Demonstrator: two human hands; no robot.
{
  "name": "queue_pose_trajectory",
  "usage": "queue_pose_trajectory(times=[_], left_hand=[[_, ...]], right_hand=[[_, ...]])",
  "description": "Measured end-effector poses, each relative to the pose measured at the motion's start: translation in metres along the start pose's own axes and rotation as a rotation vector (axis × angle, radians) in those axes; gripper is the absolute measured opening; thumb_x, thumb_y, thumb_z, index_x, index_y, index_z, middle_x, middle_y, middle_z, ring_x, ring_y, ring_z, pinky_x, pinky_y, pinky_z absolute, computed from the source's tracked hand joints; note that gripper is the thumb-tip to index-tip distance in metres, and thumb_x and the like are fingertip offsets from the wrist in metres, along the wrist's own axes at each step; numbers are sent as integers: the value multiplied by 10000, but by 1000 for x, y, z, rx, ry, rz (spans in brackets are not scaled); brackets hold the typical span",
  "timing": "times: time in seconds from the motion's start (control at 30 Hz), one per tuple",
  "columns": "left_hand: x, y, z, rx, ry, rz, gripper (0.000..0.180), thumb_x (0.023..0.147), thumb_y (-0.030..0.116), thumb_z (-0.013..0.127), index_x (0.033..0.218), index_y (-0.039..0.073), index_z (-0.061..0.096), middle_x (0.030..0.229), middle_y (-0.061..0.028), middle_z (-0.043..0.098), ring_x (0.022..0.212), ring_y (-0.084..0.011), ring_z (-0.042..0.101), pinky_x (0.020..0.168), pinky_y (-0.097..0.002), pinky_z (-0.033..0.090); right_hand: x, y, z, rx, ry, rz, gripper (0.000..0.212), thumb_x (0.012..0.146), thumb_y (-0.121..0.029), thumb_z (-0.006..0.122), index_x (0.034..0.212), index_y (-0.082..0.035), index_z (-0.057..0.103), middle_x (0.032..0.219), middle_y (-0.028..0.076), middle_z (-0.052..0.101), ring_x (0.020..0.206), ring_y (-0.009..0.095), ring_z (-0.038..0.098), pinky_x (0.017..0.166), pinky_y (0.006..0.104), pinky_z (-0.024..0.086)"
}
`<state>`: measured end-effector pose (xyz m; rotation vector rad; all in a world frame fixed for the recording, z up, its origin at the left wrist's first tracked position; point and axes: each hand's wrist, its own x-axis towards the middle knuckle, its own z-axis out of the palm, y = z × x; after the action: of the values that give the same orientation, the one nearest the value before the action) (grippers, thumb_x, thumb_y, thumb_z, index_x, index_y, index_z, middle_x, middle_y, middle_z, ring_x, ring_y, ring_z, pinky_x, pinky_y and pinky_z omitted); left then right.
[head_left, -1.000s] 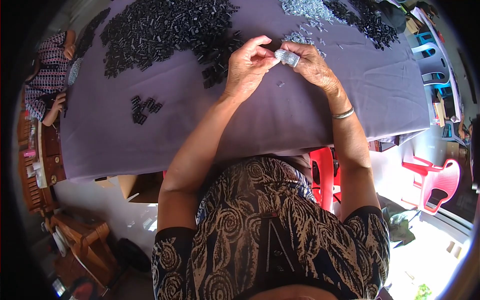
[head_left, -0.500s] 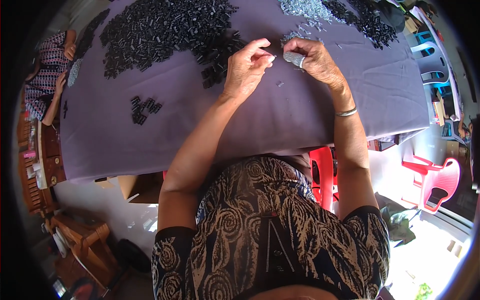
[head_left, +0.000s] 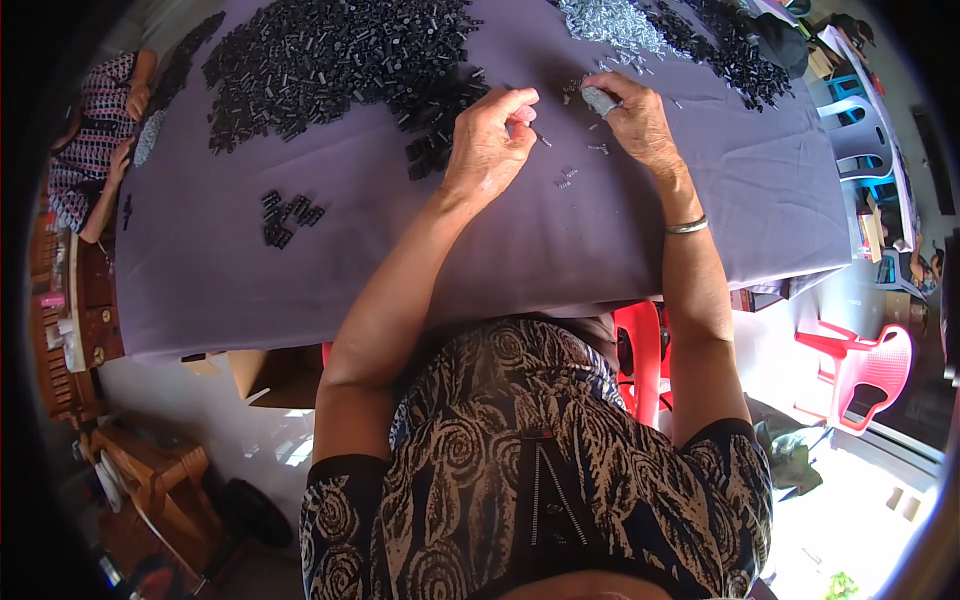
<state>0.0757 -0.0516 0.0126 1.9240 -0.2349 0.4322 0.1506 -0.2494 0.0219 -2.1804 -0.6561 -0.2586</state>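
My left hand (head_left: 493,137) hovers over the purple cloth with its fingers curled in toward the thumb. What they hold, if anything, is hidden. A thin small piece (head_left: 543,138) shows right beside its fingertips; I cannot tell whether it is held. My right hand (head_left: 640,122) is closed in a pinch, with a grey wrapping (head_left: 599,101) around one digit; its grip's contents are too small to name. Tiny silvery pieces like springs (head_left: 572,91) lie at its fingertips. More such springs (head_left: 567,178) are scattered on the cloth between and below my hands.
A big heap of short black parts (head_left: 340,60) covers the far left of the table (head_left: 420,270). Silvery springs (head_left: 612,25) and more black parts (head_left: 740,60) are piled far right. A small black group (head_left: 290,218) lies left. Another person's arm (head_left: 120,170) rests at the left edge.
My hands have shifted slightly; the left fingers are more curled and the right hand has moved a little. More tiny springs lie on the cloth below and between my hands.
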Motion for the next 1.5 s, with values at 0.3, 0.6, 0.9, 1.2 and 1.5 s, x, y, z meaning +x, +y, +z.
queue_pose_trajectory(times=[0.3, 0.6, 0.9, 1.2, 1.5], left_hand=[[4, -5, 5, -68, 148, 84, 324, 716, -124, 558, 1004, 18, 606, 821, -100, 618, 739, -190, 635, 632, -277, 520], [3, -7, 6, -100, 36, 19, 314, 798, -44, 608, 1103, 31, 589, 924, -70, 645, 813, -114, 614, 709, -238, 507], [4, 1, 9, -176, 0, 45, 472, 765, 13, 695, 1203, 46, 520, 930, -74, 645, 783, -114, 615, 702, -234, 520], [2, 4, 10, -238, 22, -8, 430, 779, 14, 680, 1182, 35, 531, 865, -53, 645, 749, -94, 595, 670, -242, 498], [10, 10, -11, -684, -253, -464, 364, 793, 55, 666, 1137, 16, 554, 850, -53, 638, 738, -117, 574, 645, -242, 447]], right_hand=[[7, -6, 14, -388, -50, -185, 236, 726, -21, 594, 944, -99, 643, 893, 59, 602, 859, 293, 587, 734, 374, 494], [4, -14, 13, -152, -97, -69, 192, 742, 33, 593, 911, -55, 616, 844, 68, 623, 737, 175, 600, 667, 295, 478], [-2, -24, 7, 556, -108, 116, 116, 813, -103, 623, 892, -20, 634, 758, -34, 577, 697, 43, 482, 622, 212, 411], [-6, -30, 10, 567, -233, 246, 138, 809, -140, 644, 898, -34, 643, 767, -33, 570, 681, 38, 464, 626, 202, 394], [-7, -27, 11, 644, -254, 125, 139, 814, -168, 675, 885, -65, 614, 801, -58, 538, 702, 27, 461, 618, 191, 390]])
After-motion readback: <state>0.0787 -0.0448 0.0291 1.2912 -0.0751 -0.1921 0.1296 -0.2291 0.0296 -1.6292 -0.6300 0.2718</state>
